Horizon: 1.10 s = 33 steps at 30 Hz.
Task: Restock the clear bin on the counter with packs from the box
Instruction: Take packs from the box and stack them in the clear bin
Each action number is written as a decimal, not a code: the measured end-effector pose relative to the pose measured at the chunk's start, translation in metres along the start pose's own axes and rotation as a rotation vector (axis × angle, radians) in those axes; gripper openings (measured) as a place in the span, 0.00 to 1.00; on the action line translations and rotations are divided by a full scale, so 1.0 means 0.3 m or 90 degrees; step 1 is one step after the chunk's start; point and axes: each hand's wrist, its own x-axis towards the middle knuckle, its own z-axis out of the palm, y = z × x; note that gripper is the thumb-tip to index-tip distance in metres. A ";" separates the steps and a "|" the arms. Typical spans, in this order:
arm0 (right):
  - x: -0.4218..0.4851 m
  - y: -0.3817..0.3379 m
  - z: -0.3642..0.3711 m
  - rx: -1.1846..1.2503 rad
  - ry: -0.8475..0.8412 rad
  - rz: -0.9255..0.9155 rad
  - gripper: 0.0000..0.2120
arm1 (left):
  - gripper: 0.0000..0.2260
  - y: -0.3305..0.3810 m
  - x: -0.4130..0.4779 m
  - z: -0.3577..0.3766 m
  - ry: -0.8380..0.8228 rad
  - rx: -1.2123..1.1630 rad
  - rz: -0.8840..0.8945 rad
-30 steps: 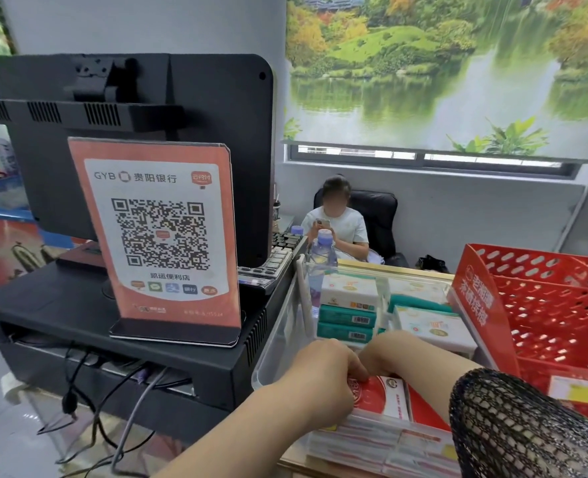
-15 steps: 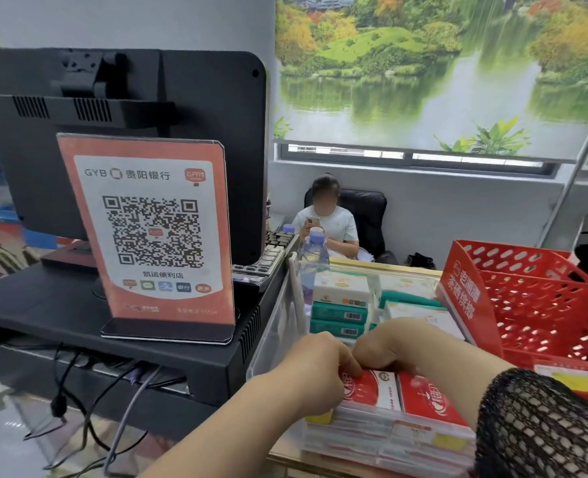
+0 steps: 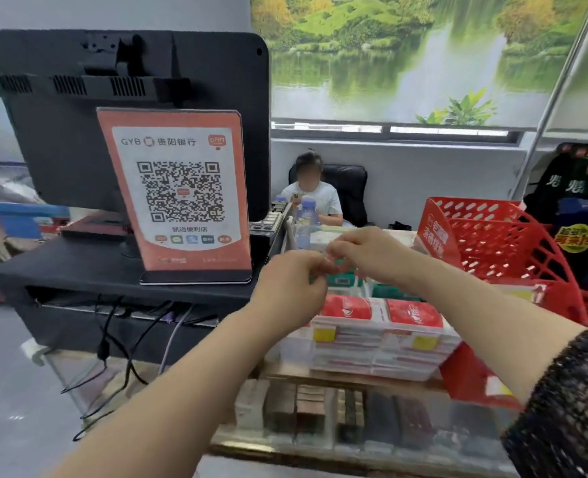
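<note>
The clear bin (image 3: 371, 353) stands on the counter in front of me. Two rows of red packs (image 3: 347, 307) fill its front part, with yellow tags on the front wall. Green and white packs (image 3: 340, 279) lie further back, partly hidden by my hands. My left hand (image 3: 289, 291) and my right hand (image 3: 365, 253) hover above the bin with curled fingers, their fingertips meeting. Motion blur hides whether anything is pinched between them. No box is in view.
A QR-code sign (image 3: 182, 194) stands on a black till unit (image 3: 113, 270) with a monitor (image 3: 78, 115) at the left. Red perforated baskets (image 3: 499, 250) sit right of the bin. A water bottle (image 3: 308, 212) stands behind it. A person sits further back. Small boxes fill the glass case (image 3: 320, 415) below.
Both hands have lifted off the red packs and risen above the bin, fingertips together. The camera has tilted down and shows the glass case under the counter.
</note>
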 end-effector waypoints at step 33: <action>-0.982 1.013 1.464 0.225 0.046 0.189 0.17 | 0.09 -1.271 -1.432 1.167 -0.348 0.033 -0.456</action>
